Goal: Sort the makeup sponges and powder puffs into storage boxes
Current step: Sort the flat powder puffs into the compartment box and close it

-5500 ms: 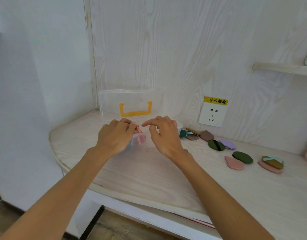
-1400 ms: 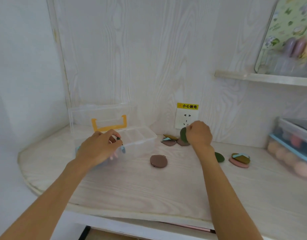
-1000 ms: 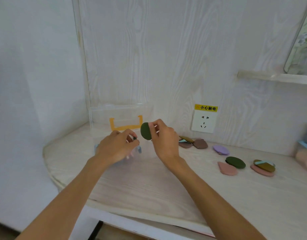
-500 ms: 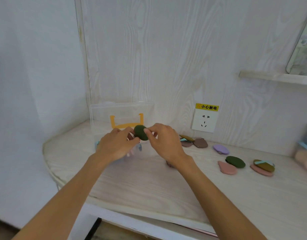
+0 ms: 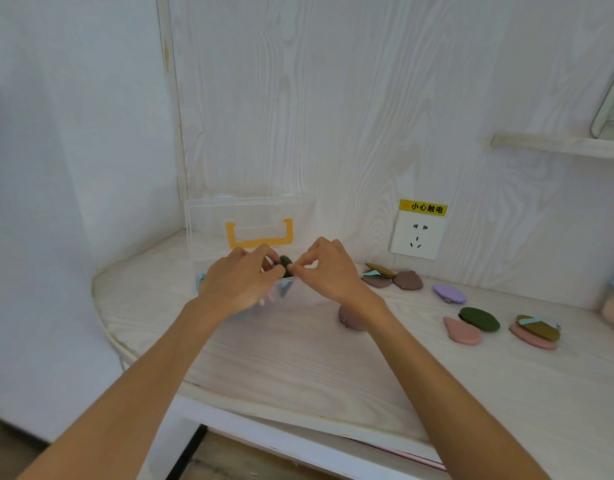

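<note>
L hand point(image 5: 241, 282) & R hand point(image 5: 328, 271) both w/ narrow pinch grip on dark green puff point(image 5: 285, 263), held over clear storage box point(image 5: 250, 233) at table point(image 5: 298, 368) rear-left; other puffs lie right.

Dark green puff point(image 5: 285, 263) pinched between my left hand point(image 5: 241, 280) and right hand point(image 5: 328, 270), over my clear storage box point(image 5: 208, 244); lid up against the wall, orange handle on it. Brown puff point(image 5: 350, 317) flat on the counter by my right wrist. Two brown puffs point(image 5: 407, 280) and an olive one near the wall. Lilac puff point(image 5: 449, 293), green puff point(image 5: 479, 318) touching pink teardrop puff point(image 5: 462, 330), olive puff point(image 5: 537, 327) stacked on a pink one, further right.
</note>
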{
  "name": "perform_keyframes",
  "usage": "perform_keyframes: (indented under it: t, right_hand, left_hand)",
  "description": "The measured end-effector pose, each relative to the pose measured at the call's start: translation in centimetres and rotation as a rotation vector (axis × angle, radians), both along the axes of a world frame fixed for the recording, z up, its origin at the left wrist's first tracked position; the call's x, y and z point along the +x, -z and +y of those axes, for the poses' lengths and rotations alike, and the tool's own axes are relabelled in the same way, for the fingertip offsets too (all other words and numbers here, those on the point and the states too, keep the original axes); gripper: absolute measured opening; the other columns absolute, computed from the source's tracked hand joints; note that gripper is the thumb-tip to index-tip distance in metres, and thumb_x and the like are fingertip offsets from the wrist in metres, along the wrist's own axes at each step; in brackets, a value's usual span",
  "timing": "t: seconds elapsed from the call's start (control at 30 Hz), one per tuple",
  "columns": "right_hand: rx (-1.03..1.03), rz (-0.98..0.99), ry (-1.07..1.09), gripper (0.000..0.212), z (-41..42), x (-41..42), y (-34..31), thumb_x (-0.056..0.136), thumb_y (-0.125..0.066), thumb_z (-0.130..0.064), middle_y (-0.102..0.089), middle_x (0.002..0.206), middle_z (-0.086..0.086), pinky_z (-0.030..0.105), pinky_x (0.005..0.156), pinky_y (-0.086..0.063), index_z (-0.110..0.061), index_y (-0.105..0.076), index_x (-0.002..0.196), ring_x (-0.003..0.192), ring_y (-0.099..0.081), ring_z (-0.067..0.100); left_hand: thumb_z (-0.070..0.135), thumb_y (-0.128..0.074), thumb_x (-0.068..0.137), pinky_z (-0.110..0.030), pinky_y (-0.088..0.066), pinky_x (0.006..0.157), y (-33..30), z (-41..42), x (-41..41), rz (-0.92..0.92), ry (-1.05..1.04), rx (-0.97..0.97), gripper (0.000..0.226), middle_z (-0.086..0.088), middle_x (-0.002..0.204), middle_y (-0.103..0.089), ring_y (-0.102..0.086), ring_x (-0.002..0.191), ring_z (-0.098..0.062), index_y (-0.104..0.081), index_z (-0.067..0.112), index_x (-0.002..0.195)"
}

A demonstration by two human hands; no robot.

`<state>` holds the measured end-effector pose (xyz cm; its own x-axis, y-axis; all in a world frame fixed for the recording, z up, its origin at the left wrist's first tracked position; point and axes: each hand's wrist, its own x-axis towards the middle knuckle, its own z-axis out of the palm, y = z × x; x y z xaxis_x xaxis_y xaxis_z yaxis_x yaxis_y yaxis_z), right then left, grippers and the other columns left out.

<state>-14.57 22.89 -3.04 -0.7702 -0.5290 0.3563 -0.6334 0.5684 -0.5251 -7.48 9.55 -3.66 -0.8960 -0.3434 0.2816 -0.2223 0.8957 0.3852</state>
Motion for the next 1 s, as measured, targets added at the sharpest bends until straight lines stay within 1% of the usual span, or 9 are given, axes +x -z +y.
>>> perform_keyframes:
  t: [0.17,0.3,0.4,0.53,0.67,0.73,0.8,0.9,1.0]
  right_hand:
    - [0.030,-0.087,-0.068,0.020,0.4,0.0,-0.4,0.087,-0.059,-0.028,-0.049,0.077,-0.012,0.031,0.084,-0.038,-0.020,-0.075,0.097,0.111,-0.042,0.022]
    - [0.101,-0.092,-0.099,0.024,0.7,-0.1,-0.4,0.092,-0.053,-0.033,-0.055,0.107,0.001,0.031,0.090,-0.032,-0.023,-0.072,0.104,0.116,-0.037,0.022]
    - [0.117,-0.061,-0.096,0.027,0.6,-0.5,0.1,0.094,-0.049,-0.036,-0.052,0.112,-0.001,0.030,0.092,-0.028,-0.025,-0.069,0.108,0.116,-0.037,0.021]
    - [0.106,-0.101,-0.117,0.032,1.0,-0.4,0.6,0.097,-0.038,-0.031,-0.050,0.119,-0.006,0.026,0.091,-0.021,-0.027,-0.068,0.107,0.117,-0.034,0.015]
    - [-0.084,-0.122,-0.153,0.027,3.5,-0.5,-0.3,0.097,-0.045,-0.029,-0.056,0.112,-0.009,0.026,0.104,-0.029,-0.026,-0.069,0.109,0.113,-0.038,0.008]
    - [-0.136,-0.049,0.022,0.024,6.1,-1.5,-1.4,0.093,-0.052,-0.020,-0.062,0.115,-0.001,0.028,0.100,-0.039,-0.020,-0.069,0.109,0.106,-0.048,0.008]
    - [0.045,-0.104,0.287,0.025,9.3,-2.5,-2.6,0.090,-0.050,-0.014,-0.062,0.116,0.005,0.030,0.091,-0.045,-0.014,-0.066,0.110,0.105,-0.055,0.017]
    - [0.510,-0.247,0.531,0.013,13.3,-3.1,-3.2,0.091,-0.047,-0.014,-0.059,0.097,0.012,0.029,0.070,-0.043,-0.004,-0.055,0.094,0.094,-0.056,0.029]
    - [0.821,-0.277,0.595,0.030,15.3,-2.5,-3.1,0.093,-0.047,-0.015,-0.054,0.124,0.013,0.032,0.079,-0.043,-0.007,-0.051,0.121,0.109,-0.055,0.028]
  left_hand:
    - [0.041,-0.039,0.093,-0.028,-0.036,0.075,0.0,0.1,0.0,-0.005,0.005,-0.006,0.030,0.007,0.117,-0.062,-0.052,0.105,-0.016,-0.051,0.030,0.119]
    - [0.039,-0.037,0.094,-0.029,-0.041,0.076,0.3,-0.2,0.0,0.002,0.059,-0.008,0.032,0.010,0.114,-0.062,-0.053,0.103,-0.015,-0.043,0.037,0.126]
    - [0.037,-0.027,0.096,-0.030,-0.040,0.070,0.6,-0.7,-0.1,-0.031,0.096,-0.069,0.033,0.005,0.110,-0.062,-0.051,0.101,-0.017,-0.045,0.042,0.124]
    - [0.062,-0.011,0.083,-0.032,-0.039,0.071,0.9,-0.8,-0.4,-0.052,0.099,-0.117,0.053,0.003,0.114,-0.060,-0.055,0.102,-0.024,-0.049,0.041,0.114]
    - [0.058,-0.036,0.087,-0.034,-0.049,0.076,0.7,-0.8,-0.7,-0.022,0.049,-0.035,0.013,0.004,0.102,-0.065,-0.059,0.092,-0.021,-0.045,0.048,0.090]
    - [0.053,-0.039,0.087,-0.034,-0.051,0.077,0.7,-0.9,-0.7,-0.017,0.060,-0.035,0.010,0.005,0.100,-0.066,-0.061,0.089,-0.021,-0.047,0.047,0.088]
    - [0.052,-0.040,0.086,-0.033,-0.050,0.076,0.6,-0.9,-0.7,-0.018,0.056,-0.011,0.014,0.006,0.098,-0.066,-0.062,0.087,-0.021,-0.053,0.044,0.088]
    - [0.054,-0.039,0.083,-0.033,-0.049,0.074,0.8,-1.2,-0.8,-0.017,0.069,0.031,0.018,0.008,0.094,-0.067,-0.062,0.084,-0.019,-0.056,0.046,0.085]
    - [0.061,-0.034,0.073,-0.035,-0.050,0.078,1.0,-1.5,-1.0,-0.037,0.084,0.067,0.022,0.009,0.093,-0.066,-0.062,0.087,-0.020,-0.053,0.054,0.081]
